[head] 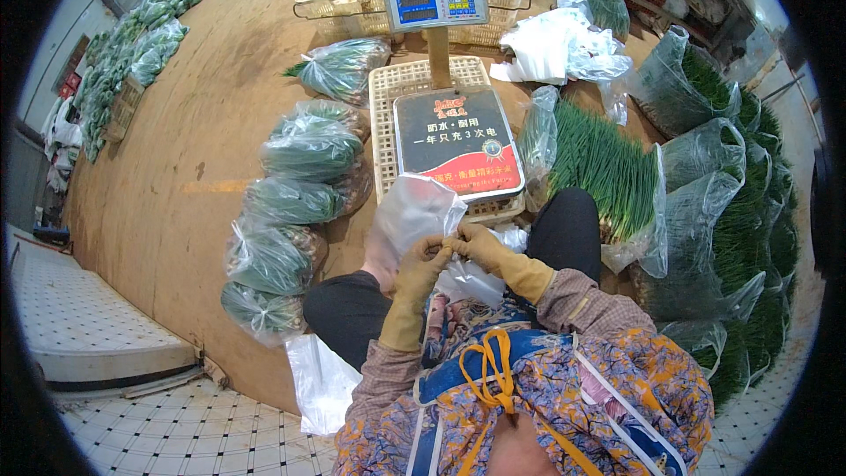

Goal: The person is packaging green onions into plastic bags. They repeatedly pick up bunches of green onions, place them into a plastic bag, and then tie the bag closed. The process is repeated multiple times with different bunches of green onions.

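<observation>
My left hand [421, 268] and my right hand [489, 253], both in tan rubber gloves, meet above my lap. Their fingers pinch the edge of a clear plastic bag [418, 215], which spreads out beyond them, partly over the near corner of a digital scale platform [456, 139]. More clear plastic [472, 284] lies below my hands between my knees. Right of the scale, an opened bag holds a bunch of green onions [598, 165], their pale ends towards me. What exactly my fingertips do at the bag's edge is too small to tell.
A white plastic crate [383, 125] lies under the scale, its display [436, 0] raised on a post. Several bagged bundles [310, 145] line the left; large bags of greens [700, 225] crowd the right. Yellow crates [344, 13] stand behind. White bags [555, 46] lie back right.
</observation>
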Demonstrator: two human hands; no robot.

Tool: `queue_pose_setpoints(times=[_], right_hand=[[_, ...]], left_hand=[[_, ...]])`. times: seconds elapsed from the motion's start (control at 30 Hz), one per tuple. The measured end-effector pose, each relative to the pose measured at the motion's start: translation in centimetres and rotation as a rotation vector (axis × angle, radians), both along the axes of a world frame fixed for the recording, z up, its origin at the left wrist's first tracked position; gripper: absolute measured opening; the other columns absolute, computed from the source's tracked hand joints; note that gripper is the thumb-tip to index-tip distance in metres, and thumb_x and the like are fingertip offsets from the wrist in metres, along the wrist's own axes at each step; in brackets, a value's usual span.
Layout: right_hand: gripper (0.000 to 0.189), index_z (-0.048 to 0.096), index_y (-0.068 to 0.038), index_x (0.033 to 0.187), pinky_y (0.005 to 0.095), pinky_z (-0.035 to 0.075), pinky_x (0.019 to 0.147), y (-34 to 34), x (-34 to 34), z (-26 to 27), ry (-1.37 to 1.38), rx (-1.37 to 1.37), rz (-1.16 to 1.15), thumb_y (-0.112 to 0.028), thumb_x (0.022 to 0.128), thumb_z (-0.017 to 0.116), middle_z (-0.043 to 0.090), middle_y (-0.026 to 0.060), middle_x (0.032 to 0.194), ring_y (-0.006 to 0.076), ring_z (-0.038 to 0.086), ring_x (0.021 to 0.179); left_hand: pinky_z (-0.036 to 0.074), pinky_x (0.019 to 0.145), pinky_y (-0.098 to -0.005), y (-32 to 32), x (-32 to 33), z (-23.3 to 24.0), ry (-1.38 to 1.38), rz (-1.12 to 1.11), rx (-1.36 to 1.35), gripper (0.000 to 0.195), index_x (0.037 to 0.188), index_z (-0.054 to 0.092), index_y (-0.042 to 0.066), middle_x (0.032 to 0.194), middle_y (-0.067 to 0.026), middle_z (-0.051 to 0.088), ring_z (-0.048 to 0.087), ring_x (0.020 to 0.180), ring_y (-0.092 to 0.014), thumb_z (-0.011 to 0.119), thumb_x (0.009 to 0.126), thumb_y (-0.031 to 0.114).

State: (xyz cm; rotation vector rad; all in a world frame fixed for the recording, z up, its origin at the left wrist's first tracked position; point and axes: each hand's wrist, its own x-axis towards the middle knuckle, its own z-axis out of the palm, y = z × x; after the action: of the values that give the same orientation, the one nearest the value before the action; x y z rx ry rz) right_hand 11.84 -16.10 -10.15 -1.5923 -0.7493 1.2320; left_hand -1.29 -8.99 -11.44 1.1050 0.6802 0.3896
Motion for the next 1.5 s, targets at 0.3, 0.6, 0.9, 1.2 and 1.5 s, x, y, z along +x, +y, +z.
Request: queue_pose_setpoints(times=[0.3, 0.6, 0.9, 1.2, 1.5], right_hand=[[0.024, 0.052, -0.005, 0.073, 0.0219, 0.036, 0.046, -0.2, 0.2, 0.5, 0.313, 0.052, 0.005, -0.027, 0.077, 0.06, 0.049, 0.0019, 0.06, 0.0077, 0.044, 0.052], [0.031, 0.053, -0.005, 0.074, 0.0217, 0.037, 0.047, -0.1, 0.5, 1.4, 0.038, -0.078, 0.042, -0.036, 0.078, 0.057, 0.049, 0.0012, 0.059, 0.0088, 0.045, 0.052], [0.027, 0.056, -0.005, 0.079, 0.021, 0.04, 0.051, -1.0, 1.0, 0.8, 0.485, 0.019, 0.033, -0.032, 0.081, 0.053, 0.055, 0.002, 0.065, 0.0082, 0.051, 0.056], [0.026, 0.051, -0.003, 0.107, 0.0274, 0.046, 0.076, 0.8, 7.0, -3.3, 0.852, 0.428, 0.255, -0.01, 0.084, 0.044, 0.056, 0.0065, 0.094, 0.0156, 0.053, 0.086], [0.023, 0.051, -0.003, 0.1, 0.0321, 0.048, 0.072, 0.9, 3.8, -4.7, -0.245, 0.31, -0.028, -0.006, 0.078, 0.05, 0.056, 0.0083, 0.092, 0.017, 0.055, 0.08]], left_hand=[[0.043, 0.059, -0.0192, 0.5, -0.2, 0.9, 0.12, 0.008, 0.037, 0.024, 0.099, 0.052, 0.0, 0.081, -0.0049, 0.057, 0.052, 0.069, -0.009, 0.057, 0.077, 0.008], [0.044, 0.052, -0.0201, -0.6, 0.0, 1.5, -0.054, -0.025, 0.014, 0.019, 0.092, 0.055, -0.002, 0.074, -0.0036, 0.055, 0.051, 0.06, -0.008, 0.057, 0.077, 0.009], [0.044, 0.05, -0.0199, -0.5, -0.1, 2.1, 0.221, 0.111, 0.19, 0.016, 0.085, 0.056, -0.003, 0.066, -0.0028, 0.055, 0.051, 0.054, -0.008, 0.054, 0.078, 0.012], [0.043, 0.053, -0.0224, 1.9, -1.9, 1.5, 0.106, 0.326, 0.247, 0.012, 0.081, 0.054, -0.001, 0.067, -0.0049, 0.055, 0.052, 0.056, -0.011, 0.051, 0.078, 0.011], [0.04, 0.065, -0.0189, -0.3, 0.6, 5.3, -0.336, 0.089, -0.2, 0.006, 0.084, 0.053, 0.005, 0.086, -0.0024, 0.054, 0.049, 0.073, -0.008, 0.05, 0.082, 0.01]])
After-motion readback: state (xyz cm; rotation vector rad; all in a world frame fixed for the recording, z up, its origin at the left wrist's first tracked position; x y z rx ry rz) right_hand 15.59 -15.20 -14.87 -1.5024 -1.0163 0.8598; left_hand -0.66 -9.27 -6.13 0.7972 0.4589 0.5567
